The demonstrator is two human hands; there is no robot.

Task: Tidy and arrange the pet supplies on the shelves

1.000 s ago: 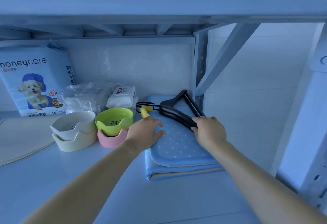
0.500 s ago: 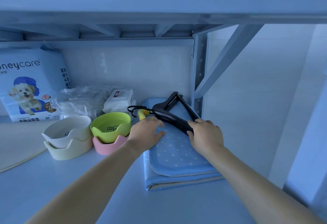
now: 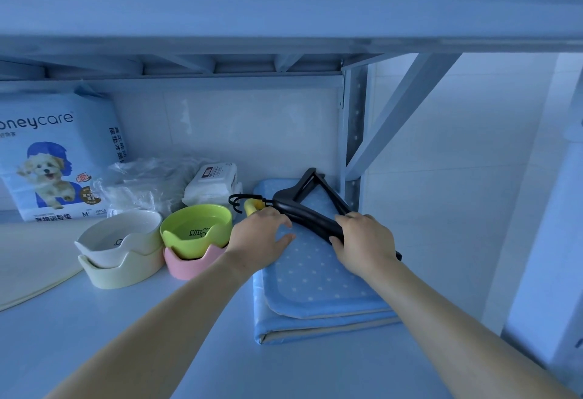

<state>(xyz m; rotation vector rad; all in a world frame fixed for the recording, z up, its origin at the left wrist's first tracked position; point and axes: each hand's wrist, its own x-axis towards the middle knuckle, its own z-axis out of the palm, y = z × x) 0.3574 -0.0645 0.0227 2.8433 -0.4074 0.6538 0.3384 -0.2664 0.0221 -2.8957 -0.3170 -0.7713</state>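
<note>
A stack of black hangers [image 3: 303, 206] lies on a folded blue dotted pet mat [image 3: 315, 275] at the right end of the shelf, hooks pointing left. My right hand [image 3: 362, 241] grips the hangers' near arm. My left hand [image 3: 258, 238] rests on the mat beside the hangers' neck, fingers touching them and covering most of a yellow item [image 3: 251, 206] near the hooks. Left of the mat a green bowl [image 3: 195, 230] sits in a pink bowl [image 3: 186, 264], and a white bowl [image 3: 120, 238] sits in a cream bowl [image 3: 121, 271].
At the back stand a blue pet-pad pack with a dog picture [image 3: 53, 156], a crumpled clear plastic bag [image 3: 145, 182] and a white wipes pack [image 3: 211, 185]. A beige mat [image 3: 28, 260] lies far left. A metal upright [image 3: 355, 146] and diagonal brace [image 3: 403, 108] stand right behind the hangers.
The hangers have shifted slightly left and nearer on the mat with both hands on them; my right hand's grip closes further over the near arm. The view has turned a little right.
</note>
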